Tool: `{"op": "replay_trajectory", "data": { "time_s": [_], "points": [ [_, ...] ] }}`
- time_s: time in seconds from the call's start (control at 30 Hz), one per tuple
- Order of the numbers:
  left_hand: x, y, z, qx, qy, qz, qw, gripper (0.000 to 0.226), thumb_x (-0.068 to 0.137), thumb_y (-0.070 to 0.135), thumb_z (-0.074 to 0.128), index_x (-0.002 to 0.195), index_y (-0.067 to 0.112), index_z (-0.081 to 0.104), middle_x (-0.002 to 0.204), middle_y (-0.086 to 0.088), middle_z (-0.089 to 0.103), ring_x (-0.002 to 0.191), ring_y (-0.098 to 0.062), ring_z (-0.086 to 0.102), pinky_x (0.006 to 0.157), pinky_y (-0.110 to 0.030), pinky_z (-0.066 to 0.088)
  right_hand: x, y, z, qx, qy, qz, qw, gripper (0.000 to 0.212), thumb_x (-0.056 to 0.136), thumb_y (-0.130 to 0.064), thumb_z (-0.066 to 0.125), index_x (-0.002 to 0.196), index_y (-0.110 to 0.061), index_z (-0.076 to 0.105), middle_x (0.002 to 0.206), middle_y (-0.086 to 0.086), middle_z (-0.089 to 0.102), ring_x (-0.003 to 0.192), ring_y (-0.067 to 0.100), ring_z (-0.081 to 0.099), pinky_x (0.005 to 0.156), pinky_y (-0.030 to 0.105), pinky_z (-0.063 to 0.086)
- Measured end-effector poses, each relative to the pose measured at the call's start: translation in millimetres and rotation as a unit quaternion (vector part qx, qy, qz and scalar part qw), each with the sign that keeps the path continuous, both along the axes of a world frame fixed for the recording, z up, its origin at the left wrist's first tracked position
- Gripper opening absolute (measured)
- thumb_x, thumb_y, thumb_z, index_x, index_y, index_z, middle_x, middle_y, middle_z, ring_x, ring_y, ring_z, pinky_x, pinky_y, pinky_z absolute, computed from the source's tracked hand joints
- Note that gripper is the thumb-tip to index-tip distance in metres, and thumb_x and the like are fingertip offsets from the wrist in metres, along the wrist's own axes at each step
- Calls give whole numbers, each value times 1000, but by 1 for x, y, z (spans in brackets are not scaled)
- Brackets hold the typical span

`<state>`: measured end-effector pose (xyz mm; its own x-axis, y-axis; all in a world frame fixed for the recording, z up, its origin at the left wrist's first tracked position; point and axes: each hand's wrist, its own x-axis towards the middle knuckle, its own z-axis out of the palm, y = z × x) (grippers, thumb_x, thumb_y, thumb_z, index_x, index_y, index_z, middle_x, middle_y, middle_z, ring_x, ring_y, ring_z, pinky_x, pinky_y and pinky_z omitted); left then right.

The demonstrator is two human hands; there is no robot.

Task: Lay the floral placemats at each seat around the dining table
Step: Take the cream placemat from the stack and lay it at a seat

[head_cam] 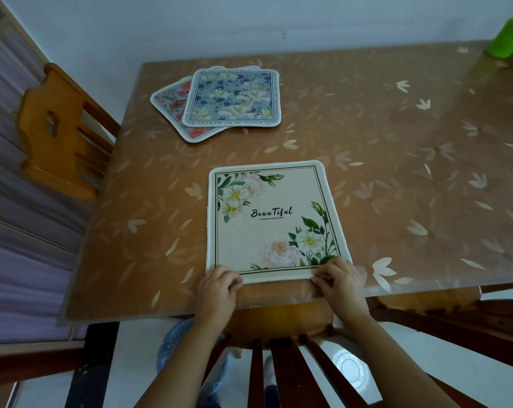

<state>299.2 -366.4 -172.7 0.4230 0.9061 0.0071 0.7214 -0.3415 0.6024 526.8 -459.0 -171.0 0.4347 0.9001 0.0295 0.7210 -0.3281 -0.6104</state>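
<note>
On the table [396, 160], both hands pinch the cream placemat's [267, 219] near corners (lying flat).

Our left hand [218, 285] and right hand [339, 278] grip the near edge of the cream placemat [267, 184] and cover both its near corners, so we cannot see the border there or where our thumbs lie. The line of small print [271, 219] under its big word is too small for us to read. On the far pile, the blue placemat [233, 97] hides most of the red-flowered placemat [173, 106]. A green object [506, 36] is cut off at the top right corner; we cannot tell what it is. The counter [396, 142] runs out past the right edge. Below it, a blue round thing [173, 346] is partly hidden behind our left forearm.
</note>
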Motion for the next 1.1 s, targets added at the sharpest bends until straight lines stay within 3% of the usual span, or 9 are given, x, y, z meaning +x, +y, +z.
{"op": "replay_trajectory", "data": {
  "time_s": [0.33,0.73,1.1],
  "points": [
    [-1,0,2,-2,-1,-11,1000,8,74,2,70,79,7,68,85,-7,61,84,-22,55,74,-32,44,3,1,-2,10,-9,7,1000,13,65,-1,77,72,-7,68,78,10,59,77,27,53,70,34,34],
    [1,-2,-1,6,-6,12,1000,14,67,-3,74,71,8,67,77,-7,61,77,-24,56,69,-35,44,3,1,-5,24,-22,18,999,15,63,-2,79,69,-9,67,76,9,59,73,28,54,67,34,34],
    [0,0,-5,13,1,3,1000,12,69,2,74,74,10,67,79,-5,62,78,-23,57,70,-30,40,4,3,-5,-1,-4,13,1000,7,72,-6,73,75,-9,67,84,8,59,84,25,50,71,26,24]
  ]
}}
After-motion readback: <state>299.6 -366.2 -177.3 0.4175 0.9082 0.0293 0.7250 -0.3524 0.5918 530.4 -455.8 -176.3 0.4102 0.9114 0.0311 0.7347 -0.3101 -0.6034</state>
